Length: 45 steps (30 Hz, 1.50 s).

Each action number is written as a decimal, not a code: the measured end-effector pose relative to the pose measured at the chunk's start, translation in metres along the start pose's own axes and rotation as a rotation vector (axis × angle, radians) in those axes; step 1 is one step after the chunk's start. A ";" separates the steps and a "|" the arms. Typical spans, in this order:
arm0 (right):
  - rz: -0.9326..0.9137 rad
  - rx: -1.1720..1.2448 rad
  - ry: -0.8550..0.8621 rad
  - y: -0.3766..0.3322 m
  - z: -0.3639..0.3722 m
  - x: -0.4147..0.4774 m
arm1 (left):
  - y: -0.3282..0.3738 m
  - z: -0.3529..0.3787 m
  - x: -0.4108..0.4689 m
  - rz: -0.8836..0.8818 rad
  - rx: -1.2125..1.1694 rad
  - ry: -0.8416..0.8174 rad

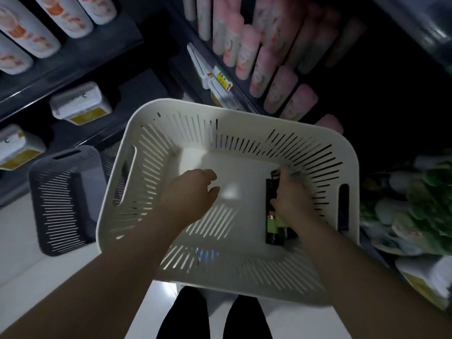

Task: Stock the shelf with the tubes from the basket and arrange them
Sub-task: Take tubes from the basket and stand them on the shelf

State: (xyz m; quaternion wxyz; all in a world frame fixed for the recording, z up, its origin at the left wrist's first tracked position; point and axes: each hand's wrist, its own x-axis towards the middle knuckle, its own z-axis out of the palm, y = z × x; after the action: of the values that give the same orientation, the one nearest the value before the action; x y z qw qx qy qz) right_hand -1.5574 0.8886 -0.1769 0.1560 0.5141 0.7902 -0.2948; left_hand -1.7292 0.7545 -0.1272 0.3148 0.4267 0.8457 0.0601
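i see the white slotted basket [186, 107] in the middle of the frame, tilted a little, with both of my hands reaching into it. my left hand [193, 192] hangs over the bare basket floor left of centre, with loosely bent fingers and nothing in it. my right hand [291, 194] is at the right side of the basket, fingers curled round the upper end of the dark tubes [274, 226]. they are black with a green label and lie lengthwise along the right wall on the basket floor. motion blur keeps me from counting them.

the dark shelves [80, 62] fill the top of the frame. white tubes [31, 37] with orange print stand in the upper left, and rows of pink tubes [244, 52] run from the top centre down toward the basket's far right corner. yellow price tags [221, 80] sit on the shelf edge just left of the pink rows. a dark grey basket [66, 199] rests on the pale floor at the lower left, just beside the white one. green and white packs [415, 206] are blurred at the right edge.
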 end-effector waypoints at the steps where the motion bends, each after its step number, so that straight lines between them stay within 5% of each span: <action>1: -0.007 0.007 0.007 -0.004 -0.010 -0.005 | 0.001 0.000 0.000 -0.001 -0.010 -0.015; 11: -0.074 -0.227 0.054 -0.024 -0.098 -0.042 | 0.065 0.069 0.040 -0.035 -0.252 -0.207; 22: -0.156 -0.212 0.086 -0.014 -0.109 -0.036 | 0.099 0.115 0.081 -0.161 -0.315 -0.275; 29: -0.180 -0.164 0.111 -0.022 -0.123 -0.057 | 0.083 0.086 0.067 -0.275 -0.663 -0.275; 38: -0.170 -0.075 0.232 -0.059 -0.195 -0.163 | 0.093 -0.061 -0.016 0.306 -0.308 -0.029; 45: -0.061 -0.083 0.466 -0.063 -0.285 -0.312 | 0.173 -0.194 -0.122 0.700 -0.173 0.087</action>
State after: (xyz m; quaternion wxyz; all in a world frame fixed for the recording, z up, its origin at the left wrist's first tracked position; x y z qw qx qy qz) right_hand -1.4664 0.8238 0.2356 -0.0185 0.5374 0.8314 -0.1401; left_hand -1.6710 0.8029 0.1491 0.2739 0.6594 0.6526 0.2535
